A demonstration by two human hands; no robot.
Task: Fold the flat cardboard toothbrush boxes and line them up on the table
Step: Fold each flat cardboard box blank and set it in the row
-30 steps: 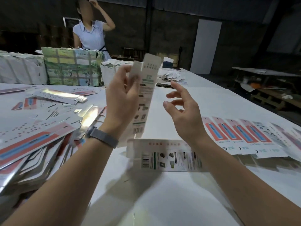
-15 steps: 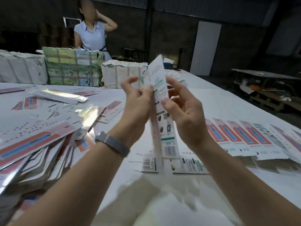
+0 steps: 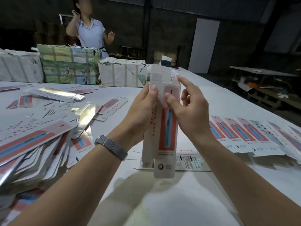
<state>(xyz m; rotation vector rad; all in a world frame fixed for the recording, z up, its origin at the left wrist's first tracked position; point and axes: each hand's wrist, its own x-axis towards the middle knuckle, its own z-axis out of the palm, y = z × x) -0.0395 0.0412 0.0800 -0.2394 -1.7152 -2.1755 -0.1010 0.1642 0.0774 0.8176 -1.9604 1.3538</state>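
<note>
I hold one long toothbrush box [image 3: 164, 128] upright above the white table [image 3: 224, 98], its red and blue printed face towards me and its top flaps standing open. My left hand [image 3: 140, 111] grips its left side near the top. My right hand [image 3: 187, 106] pinches the right edge with the thumb on the front face and the index finger raised. A row of folded boxes [image 3: 241, 134] lies side by side at the right. A flat box [image 3: 189, 162] lies on the table behind the held one. A heap of flat boxes [image 3: 35, 134] fills the left.
Wrapped bundles [image 3: 68, 64] stand along the table's far edge, with a person [image 3: 91, 30] behind them. Loose flat boxes [image 3: 112, 106] are scattered centre left. A second table [image 3: 263, 74] stands at the far right, beyond the table's right edge.
The box has turned from its white barcode side to its red and blue face. It has opened from flat into a tube, and both hands have shifted up towards its top.
</note>
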